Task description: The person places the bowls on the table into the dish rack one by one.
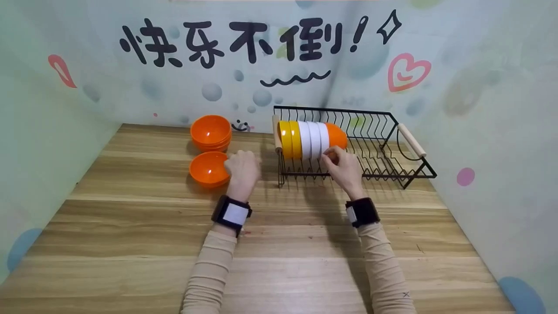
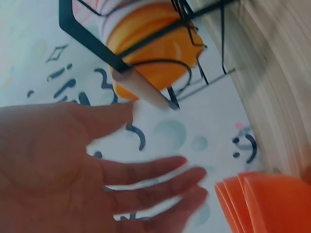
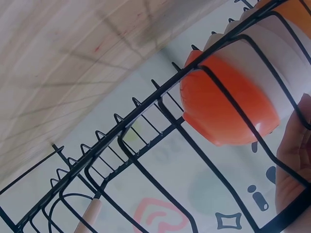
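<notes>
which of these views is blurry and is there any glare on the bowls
Head view: sharp and evenly lit, soft glints inside the single orange bowl. Left wrist view: motion-blurred, the left hand and dish rack smeared. Right wrist view: rack wires fairly crisp, a small highlight on the racked orange bowl.

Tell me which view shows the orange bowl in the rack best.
The right wrist view: the orange bowl fills the frame behind the rack wires. The head view shows it small, beside the right hand. The left wrist view shows only blurred bowls.
</notes>
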A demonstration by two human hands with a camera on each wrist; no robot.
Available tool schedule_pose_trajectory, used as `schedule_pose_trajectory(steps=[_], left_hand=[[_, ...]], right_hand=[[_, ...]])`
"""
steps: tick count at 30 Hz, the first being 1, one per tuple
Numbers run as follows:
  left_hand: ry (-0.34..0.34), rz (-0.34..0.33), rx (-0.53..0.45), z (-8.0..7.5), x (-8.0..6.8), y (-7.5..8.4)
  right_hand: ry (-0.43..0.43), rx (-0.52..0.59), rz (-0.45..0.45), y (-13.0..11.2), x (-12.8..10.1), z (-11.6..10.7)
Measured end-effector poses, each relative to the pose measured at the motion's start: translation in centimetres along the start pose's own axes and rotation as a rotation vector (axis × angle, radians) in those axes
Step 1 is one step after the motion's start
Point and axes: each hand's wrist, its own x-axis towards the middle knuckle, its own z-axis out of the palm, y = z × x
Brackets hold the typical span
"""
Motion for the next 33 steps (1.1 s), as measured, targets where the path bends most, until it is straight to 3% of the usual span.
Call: schedule_pose_trajectory(steps=[6,13,21,33], left_hand=[[-0.097,-0.106,-0.019,0.4,0.6,-1.2],[-0.096,-0.127,-0.048,1.4,1.2,-2.6],[-0.199,-0.13,-0.031,2.4,1.9,-3.6],[-0.123,-0.088,0.017,1.5,1.7,-3.2]], right_hand=[[-0.007,0.012,0.001,0.0,0.0,0.0],[-0.011,0.023,0.003,0.0,0.0,0.0],[-0.008,0.02,-0.01,0.1,-0.1,-0.1],[-0.012,0.045,0.002,0.2,-0.1,0.0]])
